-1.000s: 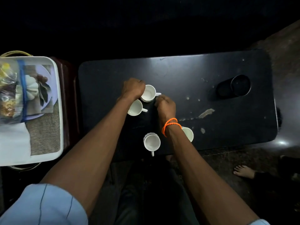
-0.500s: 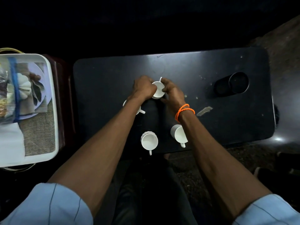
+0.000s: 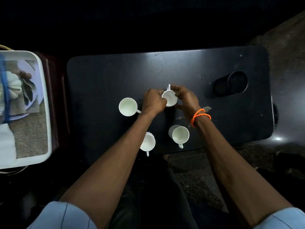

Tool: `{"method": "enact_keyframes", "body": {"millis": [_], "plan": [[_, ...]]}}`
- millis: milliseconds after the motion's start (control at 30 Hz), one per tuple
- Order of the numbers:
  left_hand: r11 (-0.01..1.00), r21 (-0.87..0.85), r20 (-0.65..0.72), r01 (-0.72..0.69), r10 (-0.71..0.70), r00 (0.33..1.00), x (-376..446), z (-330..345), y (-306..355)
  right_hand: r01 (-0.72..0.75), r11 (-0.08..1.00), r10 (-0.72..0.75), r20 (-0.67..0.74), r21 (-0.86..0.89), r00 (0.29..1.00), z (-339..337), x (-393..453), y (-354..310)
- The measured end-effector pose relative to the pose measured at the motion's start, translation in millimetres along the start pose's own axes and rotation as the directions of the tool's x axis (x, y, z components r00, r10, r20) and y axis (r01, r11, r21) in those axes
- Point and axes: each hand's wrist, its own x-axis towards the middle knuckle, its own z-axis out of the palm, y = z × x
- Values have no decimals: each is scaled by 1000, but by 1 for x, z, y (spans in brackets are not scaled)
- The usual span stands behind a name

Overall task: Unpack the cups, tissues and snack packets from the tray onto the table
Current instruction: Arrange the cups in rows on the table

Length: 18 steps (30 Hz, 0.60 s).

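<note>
Several white cups stand on the dark table (image 3: pixel 105 76). Both hands hold one cup (image 3: pixel 170 98) near the table's middle, its handle pointing away from me: my left hand (image 3: pixel 153 100) grips its left side and my right hand (image 3: pixel 186 100), with orange wrist beads, its right side. A second cup (image 3: pixel 128 106) sits just left of my left hand. Two more cups (image 3: pixel 180 135) (image 3: pixel 149 142) stand near the front edge, the left one partly hidden by my left forearm. The white tray (image 3: pixel 45 103) at the far left holds white tissues (image 3: pixel 6 146) and a clear packet (image 3: pixel 5 90).
A round black holder (image 3: pixel 237 82) sits on the table's right end. The tray rests on a dark red stand (image 3: pixel 57 100) beside the table's left edge. My knees are below the table's front edge.
Both hands have closed around one cup and carried it a little farther from me and to the right. The cup beside my left hand is now fully uncovered.
</note>
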Motion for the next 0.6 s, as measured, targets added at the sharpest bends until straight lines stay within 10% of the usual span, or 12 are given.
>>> {"method": "enact_keyframes", "body": {"millis": [267,467,600], "plan": [[1000,-5,9,1,0,1000,0,1,2,24,990,-25,-6,-141,1000,-3,9,-3],[998,-58,-164,-32,22,986,-2,-34,-16,207,939,-316,-451,-274,835,11,-13,14],[992,55,-275,-113,124,954,2,-77,-38,34,999,-27,-346,13,938,51,-42,38]]}}
